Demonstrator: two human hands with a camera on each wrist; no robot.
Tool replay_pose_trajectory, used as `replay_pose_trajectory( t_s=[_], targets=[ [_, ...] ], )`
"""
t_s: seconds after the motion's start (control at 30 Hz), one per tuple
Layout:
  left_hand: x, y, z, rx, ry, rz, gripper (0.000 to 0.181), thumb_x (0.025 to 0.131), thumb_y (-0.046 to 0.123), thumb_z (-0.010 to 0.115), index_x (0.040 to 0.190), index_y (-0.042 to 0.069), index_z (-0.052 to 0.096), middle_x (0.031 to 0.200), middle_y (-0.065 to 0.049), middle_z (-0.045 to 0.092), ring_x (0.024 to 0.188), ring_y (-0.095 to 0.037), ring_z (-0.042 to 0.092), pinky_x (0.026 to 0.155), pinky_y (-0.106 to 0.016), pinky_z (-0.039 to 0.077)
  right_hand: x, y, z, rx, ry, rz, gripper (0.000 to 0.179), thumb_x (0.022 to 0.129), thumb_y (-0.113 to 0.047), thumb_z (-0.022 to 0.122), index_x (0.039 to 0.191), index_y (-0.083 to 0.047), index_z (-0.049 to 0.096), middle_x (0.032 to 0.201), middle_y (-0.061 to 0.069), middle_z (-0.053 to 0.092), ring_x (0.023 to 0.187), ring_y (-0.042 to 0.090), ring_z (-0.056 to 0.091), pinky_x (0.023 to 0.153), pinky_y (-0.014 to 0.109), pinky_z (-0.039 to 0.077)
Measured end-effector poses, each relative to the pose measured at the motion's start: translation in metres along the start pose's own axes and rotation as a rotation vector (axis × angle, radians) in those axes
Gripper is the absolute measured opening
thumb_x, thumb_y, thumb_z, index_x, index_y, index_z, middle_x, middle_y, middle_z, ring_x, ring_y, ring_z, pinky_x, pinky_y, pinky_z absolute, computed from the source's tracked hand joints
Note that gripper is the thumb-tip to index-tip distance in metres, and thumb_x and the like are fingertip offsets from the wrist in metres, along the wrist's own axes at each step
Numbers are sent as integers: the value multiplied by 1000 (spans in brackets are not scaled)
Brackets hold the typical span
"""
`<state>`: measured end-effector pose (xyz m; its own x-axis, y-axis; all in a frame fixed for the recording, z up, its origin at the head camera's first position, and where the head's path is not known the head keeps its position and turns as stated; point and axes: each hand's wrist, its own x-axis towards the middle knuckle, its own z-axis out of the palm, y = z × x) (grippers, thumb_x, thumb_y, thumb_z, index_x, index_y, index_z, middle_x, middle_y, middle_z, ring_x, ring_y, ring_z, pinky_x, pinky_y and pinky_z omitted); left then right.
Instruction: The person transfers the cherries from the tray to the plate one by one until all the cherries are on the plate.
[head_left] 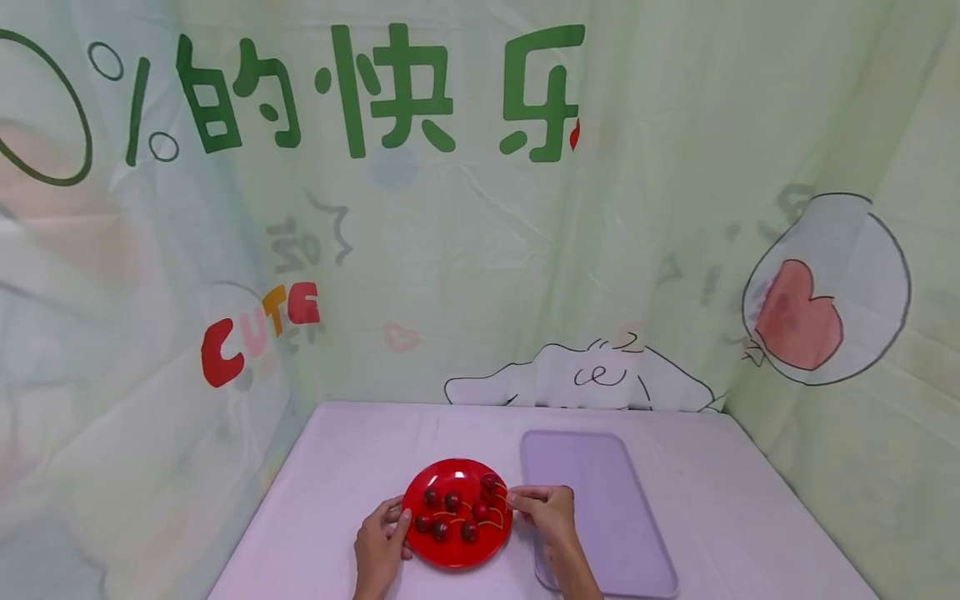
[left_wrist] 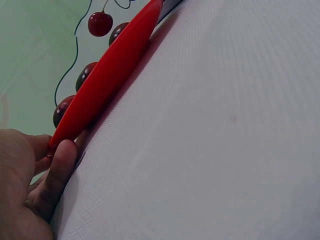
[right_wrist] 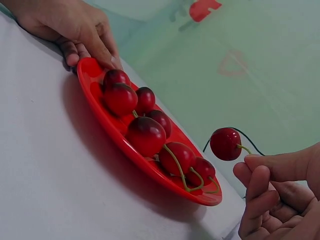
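A round red plate [head_left: 457, 557] with several dark red cherries [right_wrist: 146, 136] on it lies on the table. Some of the cherries have green stems. At its left rim, my left hand [head_left: 381, 546] grips the plate between thumb and fingers, as the left wrist view also shows. Over the plate's right side, my right hand [head_left: 547, 512] pinches one cherry [right_wrist: 225, 144] by its stem. That cherry hangs free above the others in the right wrist view.
A flat lavender tray [head_left: 600, 508] lies right of the plate, partly under my right forearm. The table [head_left: 360, 450] has a pale cover. Printed curtains [head_left: 465, 250] enclose it at the back and sides.
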<state>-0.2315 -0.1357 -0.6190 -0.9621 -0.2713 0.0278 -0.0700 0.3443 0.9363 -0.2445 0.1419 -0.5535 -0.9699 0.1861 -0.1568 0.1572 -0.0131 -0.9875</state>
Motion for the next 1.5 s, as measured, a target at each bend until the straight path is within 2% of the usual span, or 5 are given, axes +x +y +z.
replay_pose_trajectory(
  t_s=[0.3, 0.63, 1.0, 1.33, 1.5],
  targets=[
    [0, 0, 0, 5, 1, -9, 39, 108, 14, 70, 144, 1, 67, 112, -16, 78, 54, -14, 66, 54, -24, 60, 2, 2, 11, -18, -44, 31, 21, 93, -3, 84, 108, 11, 81, 81, 6, 81, 63, 11, 64, 62, 21, 57],
    [0, 1, 2, -3, 11, -10, 38, 107, 13, 70, 144, 2, 67, 111, -16, 78, 53, -15, 66, 53, -24, 59, -1, -2, 18, -46, -56, -11, 21, 92, 1, 82, 108, 14, 79, 81, 10, 81, 63, 11, 66, 61, 20, 56],
    [0, 4, 0, 6, 19, -16, 38, 107, 12, 70, 143, 2, 68, 110, -15, 77, 53, -15, 65, 53, -24, 59, 2, -3, 25, -122, -68, -44, 16, 91, 2, 82, 103, 12, 81, 75, 7, 79, 62, 11, 61, 60, 21, 55],
    [1, 3, 0, 1, 6, -35, 40, 108, 17, 70, 145, 3, 67, 114, -15, 77, 54, -14, 65, 55, -25, 59, 11, 6, 32, -202, -18, -43, 9, 88, 1, 87, 95, 5, 84, 74, 6, 78, 58, 11, 62, 58, 20, 58],
    [0, 2, 0, -3, 13, -34, 39, 107, 17, 71, 144, 3, 68, 114, -17, 77, 54, -15, 65, 54, -24, 59, 16, 13, 35, -245, 0, -83, 6, 85, 2, 88, 90, 3, 85, 73, 7, 79, 55, 11, 63, 56, 19, 58]
  ],
)
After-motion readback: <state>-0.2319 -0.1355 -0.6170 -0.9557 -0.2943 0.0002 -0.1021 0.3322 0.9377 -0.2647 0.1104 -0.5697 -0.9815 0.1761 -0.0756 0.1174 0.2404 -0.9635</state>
